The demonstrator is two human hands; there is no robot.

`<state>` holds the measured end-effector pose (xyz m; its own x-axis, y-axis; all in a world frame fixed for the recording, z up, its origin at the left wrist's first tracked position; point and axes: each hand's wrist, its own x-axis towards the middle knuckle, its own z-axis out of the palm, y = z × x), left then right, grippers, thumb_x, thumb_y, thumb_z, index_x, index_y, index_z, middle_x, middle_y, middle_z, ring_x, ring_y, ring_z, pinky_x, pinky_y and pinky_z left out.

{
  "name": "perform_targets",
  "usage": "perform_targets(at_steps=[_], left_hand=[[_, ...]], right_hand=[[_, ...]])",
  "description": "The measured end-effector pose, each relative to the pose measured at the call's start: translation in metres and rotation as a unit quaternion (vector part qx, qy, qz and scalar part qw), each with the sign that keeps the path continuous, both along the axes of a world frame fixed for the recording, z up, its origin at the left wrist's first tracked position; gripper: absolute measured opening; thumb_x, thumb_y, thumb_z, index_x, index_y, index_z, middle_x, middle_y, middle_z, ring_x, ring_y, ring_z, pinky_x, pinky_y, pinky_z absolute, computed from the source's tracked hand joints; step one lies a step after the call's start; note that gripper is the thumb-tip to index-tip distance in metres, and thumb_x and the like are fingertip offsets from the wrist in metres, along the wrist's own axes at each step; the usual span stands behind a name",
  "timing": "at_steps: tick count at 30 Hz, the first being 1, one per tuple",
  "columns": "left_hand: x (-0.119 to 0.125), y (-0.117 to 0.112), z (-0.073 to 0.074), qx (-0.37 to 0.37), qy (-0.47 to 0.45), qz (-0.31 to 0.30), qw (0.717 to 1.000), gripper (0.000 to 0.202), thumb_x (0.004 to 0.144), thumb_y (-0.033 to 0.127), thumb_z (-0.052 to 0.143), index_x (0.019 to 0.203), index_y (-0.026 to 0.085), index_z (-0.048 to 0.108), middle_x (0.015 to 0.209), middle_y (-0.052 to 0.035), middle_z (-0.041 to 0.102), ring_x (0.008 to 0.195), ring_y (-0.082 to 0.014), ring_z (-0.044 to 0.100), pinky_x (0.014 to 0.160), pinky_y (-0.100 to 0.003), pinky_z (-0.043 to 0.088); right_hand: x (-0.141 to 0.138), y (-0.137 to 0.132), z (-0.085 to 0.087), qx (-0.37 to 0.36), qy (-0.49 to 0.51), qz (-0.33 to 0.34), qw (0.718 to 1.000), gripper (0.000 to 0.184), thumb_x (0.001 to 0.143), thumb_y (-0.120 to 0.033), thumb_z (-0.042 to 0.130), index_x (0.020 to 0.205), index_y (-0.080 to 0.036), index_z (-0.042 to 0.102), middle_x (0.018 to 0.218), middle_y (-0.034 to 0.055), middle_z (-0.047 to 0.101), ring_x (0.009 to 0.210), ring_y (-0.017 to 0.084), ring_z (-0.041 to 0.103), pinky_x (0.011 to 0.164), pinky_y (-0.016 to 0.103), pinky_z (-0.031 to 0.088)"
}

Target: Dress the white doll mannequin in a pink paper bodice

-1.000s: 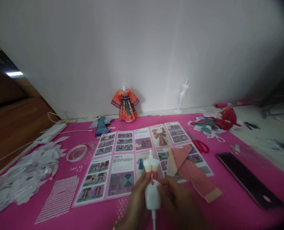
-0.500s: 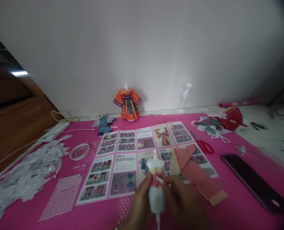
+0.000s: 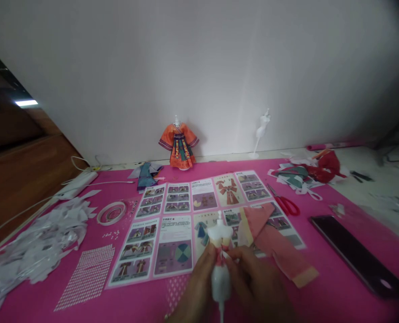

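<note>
A small white mannequin [image 3: 221,283] stands upright between my hands, its pole running down out of view. My left hand [image 3: 199,283] is closed round its left side at the waist. Wrapped about the waist is a narrow pink cloth band [image 3: 219,258] with a cream upper edge. My right hand [image 3: 255,276] pinches the band's end at the front, where a whitish bit shows by the fingertips; its lower fingers are blurred. Just beyond the right hand, pink cloth pieces [image 3: 276,246] with cream edges lie on the printed instruction sheet [image 3: 172,224].
Red-handled scissors [image 3: 288,205] and a black phone [image 3: 357,255] lie on the right. Left are tape rolls [image 3: 111,213], a gem sheet [image 3: 85,276] and crumpled white scraps [image 3: 41,242]. A dressed mannequin [image 3: 179,146] and a bare mannequin [image 3: 262,128] stand against the wall.
The mannequin has shifted very slightly and more of the whitish bit shows at the front of the band. Both hands keep their hold; the rest lies as before.
</note>
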<state>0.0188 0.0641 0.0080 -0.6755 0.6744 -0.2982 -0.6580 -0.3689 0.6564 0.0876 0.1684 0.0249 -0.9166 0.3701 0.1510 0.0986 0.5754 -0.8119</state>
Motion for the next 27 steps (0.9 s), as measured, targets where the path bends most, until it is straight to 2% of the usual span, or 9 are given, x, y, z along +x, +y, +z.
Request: perform_targets(at_steps=[3, 7, 9, 12, 15, 17, 19, 23, 27], left_hand=[[0.000, -0.002, -0.002, -0.005, 0.043, -0.009, 0.999, 0.034, 0.090, 0.040, 0.054, 0.114, 0.018, 0.066, 0.108, -0.0083, 0.070, 0.109, -0.0253, 0.059, 0.098, -0.035, 0.040], [0.002, 0.000, -0.006, -0.032, 0.068, 0.030, 0.997, 0.030, 0.088, 0.041, 0.057, 0.110, 0.024, 0.067, 0.120, -0.0044, 0.065, 0.117, -0.0249, 0.054, 0.104, -0.035, 0.034], [0.005, 0.001, -0.007, -0.055, 0.071, 0.048, 0.995, 0.031, 0.086, 0.042, 0.059, 0.110, 0.024, 0.068, 0.122, -0.0043, 0.065, 0.119, -0.0253, 0.053, 0.105, -0.034, 0.034], [0.006, 0.002, -0.008, -0.064, 0.051, 0.040, 0.996, 0.041, 0.078, 0.045, 0.069, 0.113, 0.024, 0.066, 0.114, -0.0059, 0.068, 0.110, -0.0275, 0.058, 0.097, -0.035, 0.042], [0.005, 0.003, -0.008, -0.080, 0.035, 0.054, 0.995, 0.047, 0.066, 0.041, 0.078, 0.108, 0.022, 0.069, 0.098, -0.0059, 0.072, 0.093, -0.0270, 0.065, 0.080, -0.031, 0.049], [0.004, 0.004, -0.005, -0.098, 0.037, 0.088, 0.991, 0.044, 0.063, 0.039, 0.079, 0.103, 0.020, 0.071, 0.089, -0.0047, 0.073, 0.083, -0.0245, 0.066, 0.071, -0.028, 0.050], [0.003, 0.004, 0.000, -0.106, 0.049, 0.111, 0.987, 0.039, 0.065, 0.038, 0.077, 0.100, 0.020, 0.072, 0.083, -0.0033, 0.073, 0.077, -0.0220, 0.066, 0.068, -0.026, 0.050], [0.003, 0.004, 0.006, -0.104, 0.074, 0.099, 0.987, 0.034, 0.068, 0.037, 0.075, 0.097, 0.021, 0.073, 0.089, -0.0032, 0.074, 0.081, -0.0220, 0.067, 0.074, -0.027, 0.050], [0.003, 0.002, 0.003, -0.118, 0.044, 0.109, 0.986, 0.033, 0.066, 0.037, 0.077, 0.095, 0.021, 0.073, 0.098, -0.0041, 0.074, 0.095, -0.0246, 0.066, 0.073, -0.024, 0.050]], right_hand=[[0.000, -0.006, 0.000, 0.039, 0.002, -0.017, 0.999, 0.030, 0.095, -0.042, 0.036, 0.086, -0.024, 0.058, 0.062, -0.0012, 0.067, 0.056, 0.018, 0.066, 0.048, 0.025, 0.035], [-0.001, -0.014, 0.000, 0.108, -0.004, -0.053, 0.993, 0.035, 0.097, -0.043, 0.030, 0.087, -0.025, 0.058, 0.062, -0.0003, 0.068, 0.057, 0.022, 0.068, 0.049, 0.027, 0.037], [-0.002, -0.015, 0.001, 0.116, -0.001, -0.054, 0.992, 0.034, 0.097, -0.042, 0.029, 0.085, -0.024, 0.056, 0.062, 0.0003, 0.068, 0.057, 0.022, 0.068, 0.049, 0.027, 0.036], [-0.003, -0.011, 0.004, 0.063, -0.005, -0.029, 0.998, 0.031, 0.096, -0.041, 0.033, 0.083, -0.023, 0.056, 0.061, -0.0002, 0.067, 0.055, 0.019, 0.066, 0.048, 0.025, 0.036], [0.000, -0.005, 0.009, 0.018, -0.004, -0.008, 1.000, 0.029, 0.094, -0.041, 0.038, 0.082, -0.023, 0.057, 0.057, -0.0020, 0.064, 0.048, 0.015, 0.060, 0.046, 0.024, 0.034], [0.002, -0.003, 0.014, 0.021, 0.008, -0.010, 1.000, 0.028, 0.093, -0.040, 0.042, 0.081, -0.022, 0.059, 0.054, -0.0032, 0.061, 0.046, 0.014, 0.057, 0.046, 0.023, 0.032], [0.004, -0.002, 0.019, 0.035, 0.020, -0.021, 0.999, 0.027, 0.093, -0.039, 0.043, 0.079, -0.022, 0.059, 0.051, -0.0044, 0.058, 0.043, 0.013, 0.054, 0.045, 0.023, 0.031], [0.003, 0.001, 0.023, 0.066, 0.050, -0.030, 0.996, 0.027, 0.093, -0.037, 0.044, 0.078, -0.021, 0.060, 0.045, -0.0063, 0.053, 0.038, 0.012, 0.050, 0.042, 0.023, 0.031], [-0.002, 0.004, 0.020, 0.099, 0.076, -0.015, 0.992, 0.023, 0.093, -0.032, 0.046, 0.079, -0.022, 0.060, 0.044, -0.0068, 0.054, 0.036, 0.011, 0.051, 0.039, 0.021, 0.031]])
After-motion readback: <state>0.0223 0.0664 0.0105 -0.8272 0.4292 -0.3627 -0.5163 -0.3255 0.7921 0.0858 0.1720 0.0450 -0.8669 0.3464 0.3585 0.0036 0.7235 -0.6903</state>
